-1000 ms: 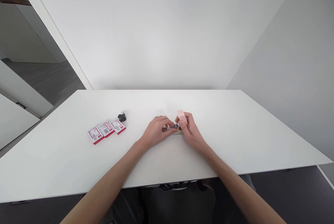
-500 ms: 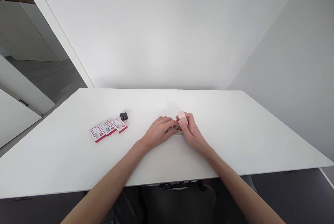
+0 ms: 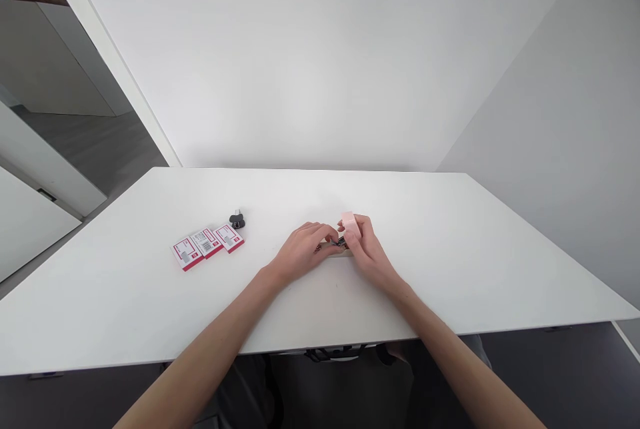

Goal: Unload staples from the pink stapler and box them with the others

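A pink stapler [image 3: 351, 224] is opened up near the middle of the white table, its pink top part raised and its pale base lying low beneath. My right hand [image 3: 370, 256] is closed around its right side, the fingers behind the raised top. From the left, my left hand [image 3: 304, 252] reaches over the base, thumb and fingers pinched at a small dark metal piece [image 3: 341, 241]. Whether that piece is a staple strip or part of the stapler, I cannot tell. My fingers hide much of the base.
Three small red-and-white boxes [image 3: 205, 242] lie overlapping in a row at the left of the table. Just behind them is a small black staple remover [image 3: 237, 220]. A white wall [image 3: 300, 69] rises behind the table [image 3: 425, 216], and its front edge runs below my forearms.
My left fingertips have shifted slightly and pinch closer at the dark metal piece. The stapler's raised top tilts a little differently; my right hand stays almost in place.
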### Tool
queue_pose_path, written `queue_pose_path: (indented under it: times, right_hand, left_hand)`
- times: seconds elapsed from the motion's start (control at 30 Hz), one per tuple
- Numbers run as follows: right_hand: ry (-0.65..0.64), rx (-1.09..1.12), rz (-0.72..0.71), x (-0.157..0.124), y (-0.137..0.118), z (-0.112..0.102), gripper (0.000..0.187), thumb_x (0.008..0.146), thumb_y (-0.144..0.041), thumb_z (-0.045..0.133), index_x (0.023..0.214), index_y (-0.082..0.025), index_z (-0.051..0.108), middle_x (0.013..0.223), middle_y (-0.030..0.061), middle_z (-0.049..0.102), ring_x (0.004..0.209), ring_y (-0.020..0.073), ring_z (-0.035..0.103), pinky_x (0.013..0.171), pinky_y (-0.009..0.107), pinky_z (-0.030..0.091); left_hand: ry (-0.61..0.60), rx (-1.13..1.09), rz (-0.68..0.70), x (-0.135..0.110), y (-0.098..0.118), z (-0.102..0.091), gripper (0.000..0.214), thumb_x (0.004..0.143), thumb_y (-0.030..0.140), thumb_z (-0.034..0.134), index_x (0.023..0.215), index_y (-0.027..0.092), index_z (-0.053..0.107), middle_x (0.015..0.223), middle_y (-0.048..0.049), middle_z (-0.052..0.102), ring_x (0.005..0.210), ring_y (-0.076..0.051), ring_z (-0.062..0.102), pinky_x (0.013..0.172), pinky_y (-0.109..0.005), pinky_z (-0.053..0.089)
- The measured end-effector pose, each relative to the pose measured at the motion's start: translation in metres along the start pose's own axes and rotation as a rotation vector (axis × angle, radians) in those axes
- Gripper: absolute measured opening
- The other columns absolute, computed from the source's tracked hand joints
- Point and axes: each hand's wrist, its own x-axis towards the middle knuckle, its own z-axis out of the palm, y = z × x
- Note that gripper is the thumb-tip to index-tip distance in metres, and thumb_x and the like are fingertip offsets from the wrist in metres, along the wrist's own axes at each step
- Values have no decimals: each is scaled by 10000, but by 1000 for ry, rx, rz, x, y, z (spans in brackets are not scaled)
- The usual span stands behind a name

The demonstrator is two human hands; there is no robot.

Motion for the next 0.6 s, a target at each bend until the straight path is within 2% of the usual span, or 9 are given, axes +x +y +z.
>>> queue_pose_path:
  times: [0.2,0.3,0.37,0.47,0.6]
  right_hand:
    - [42,-16,10,0,-1,0,399,1077,-582,407,1312,-262,439,1298,110,594,1195,269,599,952,455,530]
    - [47,-18,29,0,-2,0,392,1074,-583,415,1299,-263,437,1290,110,605,1176,269,611,942,454,526]
    - [61,-27,48,0,-1,0,392,1069,-587,425,1287,-262,440,1283,109,613,1153,269,623,923,452,527]
    - [87,-59,69,0,0,0,397,1059,-592,447,1279,-262,459,1260,103,628,1095,268,641,882,441,532]
    - [115,-99,63,1,1,1,407,1056,-579,466,1309,-263,505,1254,101,642,1056,266,652,875,439,542]
  left_hand:
    - [75,-6,-55,-1,3,-3,161,1015,431,593,1030,285,659,1034,0,778,976,-224,694,915,-403,531]
    - [132,-68,-118,0,6,-4,162,995,444,630,1036,292,666,1028,9,777,978,-214,699,842,-364,543]
    - [207,-125,-185,1,8,-4,174,980,456,651,1032,290,665,1024,8,773,962,-206,701,792,-344,542]
    - [339,-219,-279,4,11,-4,205,960,470,677,1012,274,653,1023,0,777,906,-193,709,810,-353,542]
    - [455,-339,-390,7,10,-5,252,930,494,702,975,256,632,981,-17,789,889,-201,719,787,-357,534]
